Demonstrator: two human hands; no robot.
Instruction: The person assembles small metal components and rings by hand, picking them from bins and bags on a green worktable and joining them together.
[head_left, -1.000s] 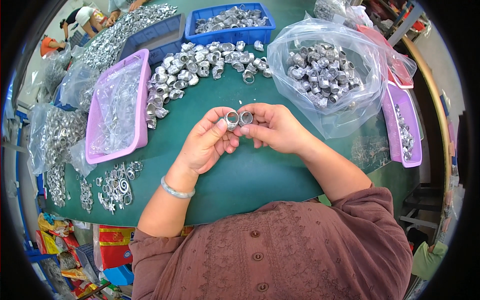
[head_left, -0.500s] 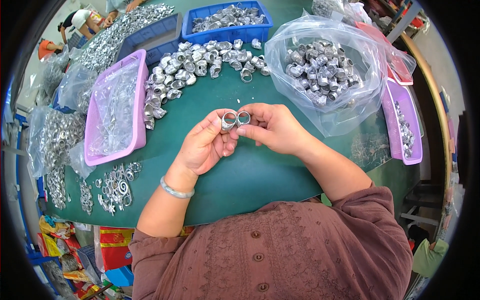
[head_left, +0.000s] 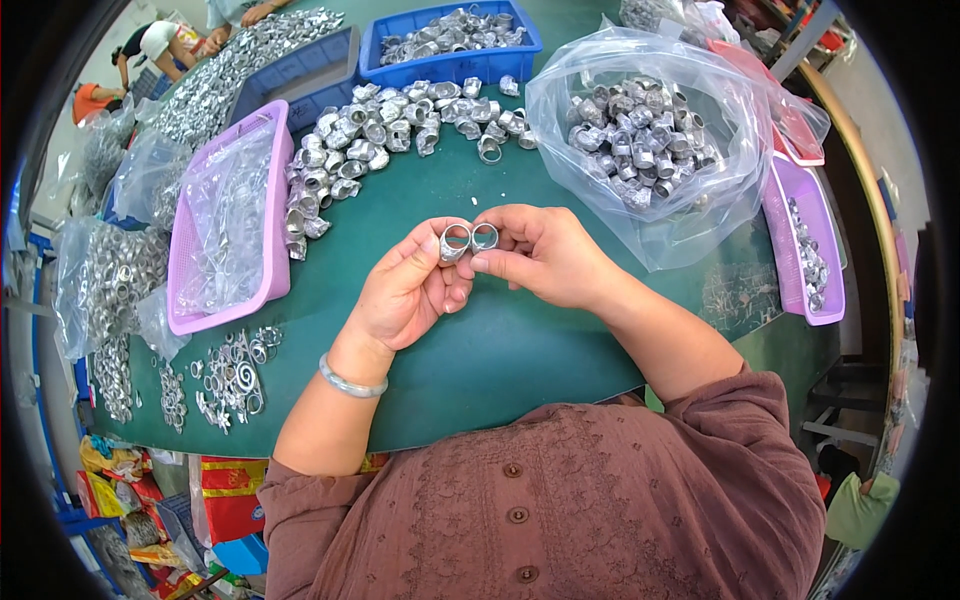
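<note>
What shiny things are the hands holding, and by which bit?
The left hand pinches a silvery ring by its left side; the right hand pinches a second ring by its right side.

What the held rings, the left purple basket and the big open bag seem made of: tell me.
Held rings: probably metal, silvery with bright glints; which metal is unclear.
Purple basket: likely moulded plastic, smooth, with a rounded rim and perforated wall.
Open bag: apparently thin plastic film, glossy and see-through, creased.
</note>
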